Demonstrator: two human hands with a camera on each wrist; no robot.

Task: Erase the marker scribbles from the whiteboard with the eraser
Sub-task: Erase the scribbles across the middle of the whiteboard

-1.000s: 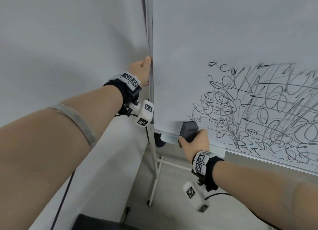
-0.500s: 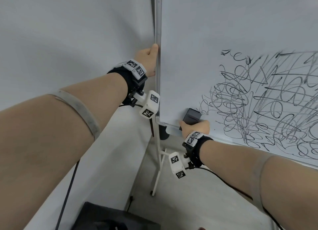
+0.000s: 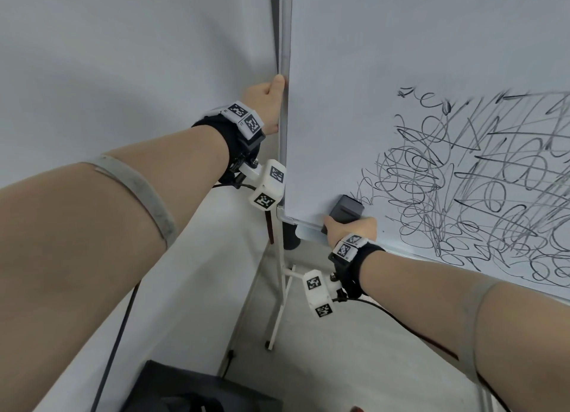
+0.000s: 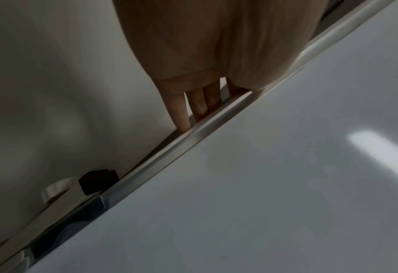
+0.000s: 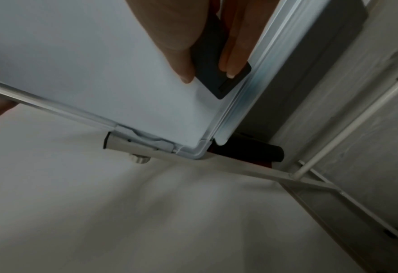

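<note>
Near the whiteboard's [image 3: 401, 56] lower left corner, the right hand's [image 3: 351, 231] grip is clamped on the dark eraser [image 3: 347, 209], flat against the board just above the bottom frame. Marker scribbles [image 3: 478, 189] spread rightward beside it. Left hand [image 3: 268, 103] clasps the left frame edge [image 3: 285, 72].

Both arms reach forward, forearms bare, a wrist camera strapped on each. My left hand [image 3: 266, 103] is raised, thumb up along the whiteboard frame [image 3: 284, 109]; in the left wrist view the fingers [image 4: 181, 114] curl behind the frame edge. My right hand [image 3: 351, 228] sits lower, thumb [image 5: 181, 61] and fingers [image 5: 234, 61] pinching the eraser [image 3: 347, 209] flat against the board near its lower left corner.
</note>
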